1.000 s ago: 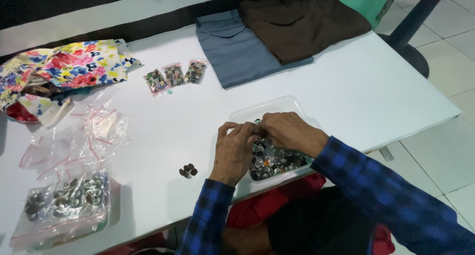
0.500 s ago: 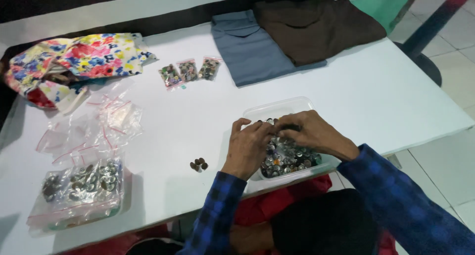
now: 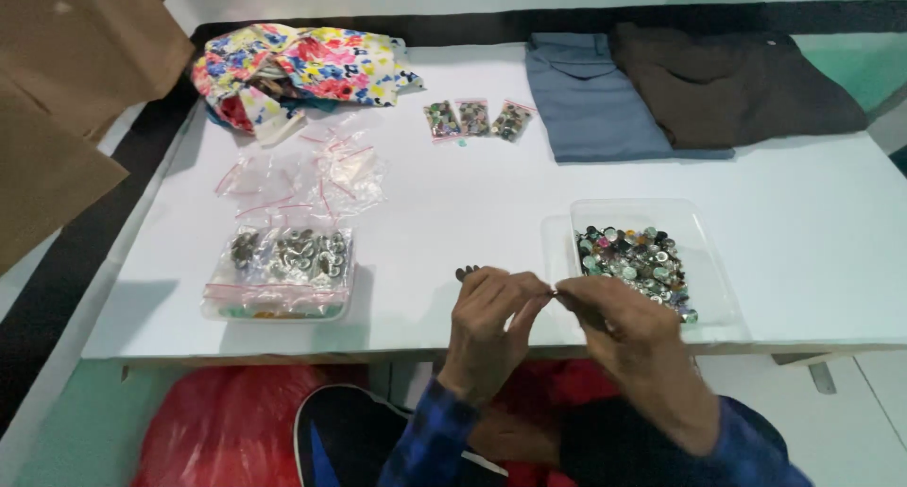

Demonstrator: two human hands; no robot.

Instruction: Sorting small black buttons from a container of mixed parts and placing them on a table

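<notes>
A small item, too tiny to identify, is pinched between the fingertips of the left hand point(image 3: 491, 322) and right hand point(image 3: 628, 331), just beside the clear tray point(image 3: 704, 241) of mixed buttons point(image 3: 631, 258), nearer the right hand

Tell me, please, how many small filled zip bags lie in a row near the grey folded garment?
3. The left bag, the middle bag and the right bag lie side by side on the white table, just left of the grey folded garment. None seems hidden.

Bright, even overhead light on the white table point(image 3: 453, 213); soft shadows, hands slightly motion-blurred.
</notes>
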